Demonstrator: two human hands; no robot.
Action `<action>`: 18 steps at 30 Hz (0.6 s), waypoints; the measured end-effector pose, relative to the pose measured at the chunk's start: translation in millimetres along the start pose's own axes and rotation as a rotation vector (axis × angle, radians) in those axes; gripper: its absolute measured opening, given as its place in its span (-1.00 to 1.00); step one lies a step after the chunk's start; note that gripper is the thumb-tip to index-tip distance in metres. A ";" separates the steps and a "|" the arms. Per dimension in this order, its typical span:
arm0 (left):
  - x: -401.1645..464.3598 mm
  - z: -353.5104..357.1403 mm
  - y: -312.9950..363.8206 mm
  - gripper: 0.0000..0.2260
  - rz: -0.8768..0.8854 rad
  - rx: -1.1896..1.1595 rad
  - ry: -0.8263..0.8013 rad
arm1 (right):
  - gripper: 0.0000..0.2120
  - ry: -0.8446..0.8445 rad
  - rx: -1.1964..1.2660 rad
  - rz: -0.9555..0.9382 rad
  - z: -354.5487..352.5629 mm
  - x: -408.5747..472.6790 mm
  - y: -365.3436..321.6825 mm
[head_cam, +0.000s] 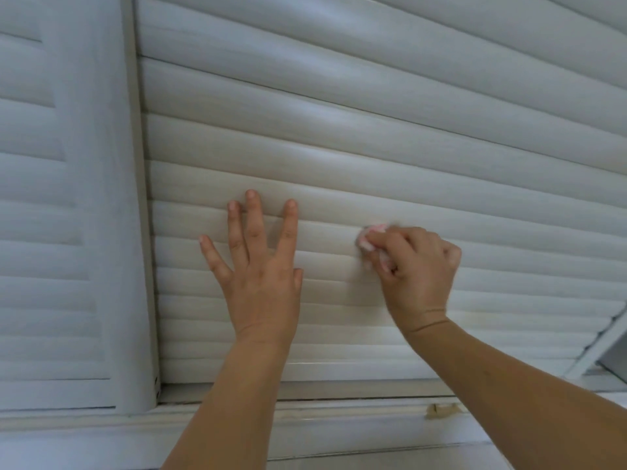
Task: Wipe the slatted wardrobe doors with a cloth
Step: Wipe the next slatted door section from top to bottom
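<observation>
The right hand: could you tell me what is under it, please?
A pink and white cloth shows under the right hand, bunched against the door slats. Most of it is covered by the fingers.

Pink-and-white cloth [373,237] against white, horizontally slatted wardrobe doors [373,147].

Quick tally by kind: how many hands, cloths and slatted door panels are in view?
Hands: 2, left hand flat on the slats, right hand holding the cloth
Cloths: 1, pink cloth
Slatted door panels: 2, left door, right door
Total: 5
</observation>
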State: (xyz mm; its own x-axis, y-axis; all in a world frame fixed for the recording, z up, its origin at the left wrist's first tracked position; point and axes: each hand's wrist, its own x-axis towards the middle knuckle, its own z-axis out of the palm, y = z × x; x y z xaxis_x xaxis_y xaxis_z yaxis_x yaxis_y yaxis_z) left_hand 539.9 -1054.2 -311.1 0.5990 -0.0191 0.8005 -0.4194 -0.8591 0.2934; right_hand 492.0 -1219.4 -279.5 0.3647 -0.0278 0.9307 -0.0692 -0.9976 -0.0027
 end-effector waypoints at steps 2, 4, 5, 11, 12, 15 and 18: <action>-0.9 0.7 -3.1 -0.05 0.012 0.009 0.008 | -0.84 0.019 0.063 -0.117 8.8 6.0 -29.2; -2.1 1.3 -6.7 -0.06 0.023 0.017 0.018 | -0.87 0.022 0.082 -0.213 15.8 11.3 -49.7; -2.4 1.4 -8.1 -0.06 0.028 0.021 0.021 | -0.89 0.021 0.075 -0.246 17.5 13.3 -52.8; -3.6 1.3 -10.9 -0.06 0.035 0.054 0.008 | -0.81 -0.072 -0.049 -0.227 0.1 -13.2 17.3; -3.9 1.4 -11.3 -0.06 0.035 0.059 0.005 | -0.77 -0.105 -0.064 -0.148 -4.0 -20.1 27.9; -4.5 1.7 -12.4 -0.07 0.037 0.072 0.006 | -0.77 -0.130 -0.050 0.030 -4.7 -26.4 28.4; -5.4 2.1 -16.4 -0.06 0.040 0.073 0.009 | -0.79 -0.097 0.024 -0.006 7.3 -20.4 -2.7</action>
State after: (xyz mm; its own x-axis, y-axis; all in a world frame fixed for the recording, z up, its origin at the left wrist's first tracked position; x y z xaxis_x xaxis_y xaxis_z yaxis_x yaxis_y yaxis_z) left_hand 545.0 -1041.2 -321.3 0.5763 -0.0494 0.8157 -0.3920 -0.8925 0.2229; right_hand 491.5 -1216.5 -301.1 0.4534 -0.0268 0.8909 -0.0448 -0.9990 -0.0072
